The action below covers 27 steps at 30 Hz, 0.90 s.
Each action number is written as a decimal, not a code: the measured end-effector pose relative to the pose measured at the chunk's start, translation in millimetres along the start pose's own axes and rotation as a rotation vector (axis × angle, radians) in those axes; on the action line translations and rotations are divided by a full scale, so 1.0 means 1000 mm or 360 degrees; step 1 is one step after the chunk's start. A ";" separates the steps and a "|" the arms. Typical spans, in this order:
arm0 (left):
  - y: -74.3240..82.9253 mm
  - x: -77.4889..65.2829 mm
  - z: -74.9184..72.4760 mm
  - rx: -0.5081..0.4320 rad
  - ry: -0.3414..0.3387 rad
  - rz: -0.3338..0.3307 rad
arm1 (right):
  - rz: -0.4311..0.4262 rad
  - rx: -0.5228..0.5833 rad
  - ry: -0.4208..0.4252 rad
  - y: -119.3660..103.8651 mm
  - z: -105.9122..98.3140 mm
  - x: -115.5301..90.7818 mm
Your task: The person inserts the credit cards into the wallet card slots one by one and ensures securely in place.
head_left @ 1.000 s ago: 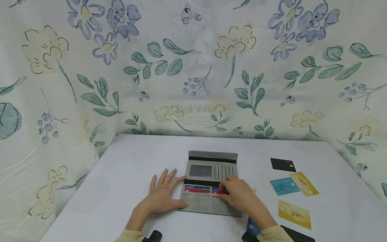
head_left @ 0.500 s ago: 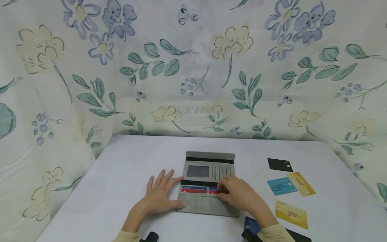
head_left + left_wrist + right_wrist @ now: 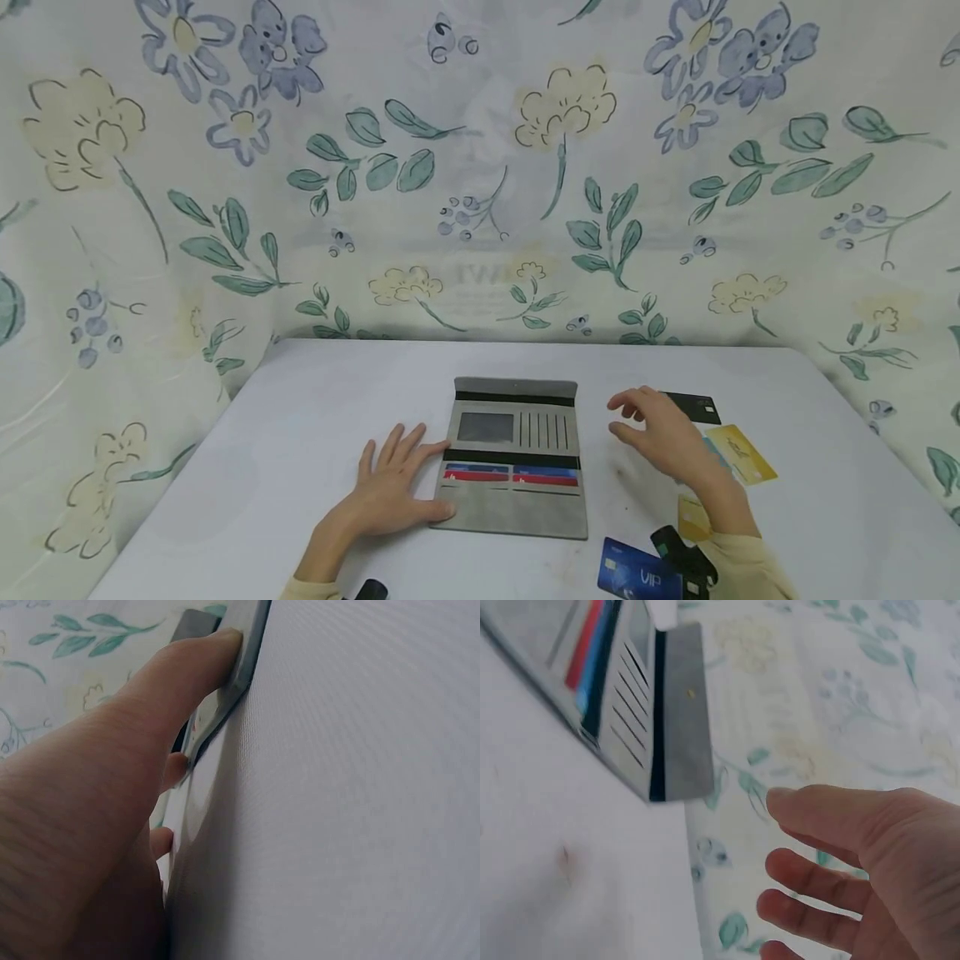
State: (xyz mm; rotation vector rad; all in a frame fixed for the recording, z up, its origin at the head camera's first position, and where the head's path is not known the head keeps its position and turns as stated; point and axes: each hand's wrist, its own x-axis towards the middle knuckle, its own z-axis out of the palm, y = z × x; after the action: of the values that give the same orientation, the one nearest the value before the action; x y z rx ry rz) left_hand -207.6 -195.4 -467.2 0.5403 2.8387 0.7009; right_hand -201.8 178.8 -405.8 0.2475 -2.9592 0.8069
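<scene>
A grey wallet [image 3: 510, 512] lies unfolded on the white table, with a window pocket and a row of slots in its upper half. Red-and-blue cards [image 3: 545, 477] sit side by side in the pockets of its lower half. My left hand [image 3: 384, 498] has its fingers spread, the thumb resting on the wallet's lower left corner and the index fingertip at its left edge. To the right of the wallet, my right hand [image 3: 663, 435] hovers with loosely bent fingers and holds nothing. Beside it lies a black card [image 3: 697, 408], partly covered by the hand.
Yellow cards [image 3: 741, 454] lie on the right, with a teal card [image 3: 715, 447] mostly hidden by the right hand. A blue VIP card [image 3: 630, 571] lies near the front, under the black wrist device [image 3: 684, 557]. A floral curtain [image 3: 480, 208] hangs behind the table.
My right hand has left the lower right pocket of the wallet and moved right toward the loose cards, uncovering the red-and-blue card there. The left hand stays on the wallet.
</scene>
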 end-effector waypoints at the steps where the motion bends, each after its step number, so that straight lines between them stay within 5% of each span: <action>1: -0.001 0.000 0.000 -0.0004 0.0001 0.0002 | 0.0007 0.0004 0.0031 0.005 -0.005 -0.001; 8: -0.002 -0.001 -0.001 -0.0023 0.0008 0.0020 | 0.0081 0.0017 0.0175 0.045 -0.035 -0.010; 15: -0.002 -0.001 -0.001 -0.0031 0.0009 0.0040 | 0.0236 -0.0018 0.0258 0.085 -0.044 -0.022; 27: -0.003 0.000 0.000 -0.0022 0.0007 0.0045 | 0.0628 -0.0077 -0.0006 0.131 -0.045 -0.037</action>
State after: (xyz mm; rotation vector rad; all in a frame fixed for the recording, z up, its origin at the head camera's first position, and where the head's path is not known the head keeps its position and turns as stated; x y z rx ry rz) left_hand -208.6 -198.0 -469.2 0.5787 2.8333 0.7270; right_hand -186.9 317.7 -436.5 -0.3492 -3.0684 0.7633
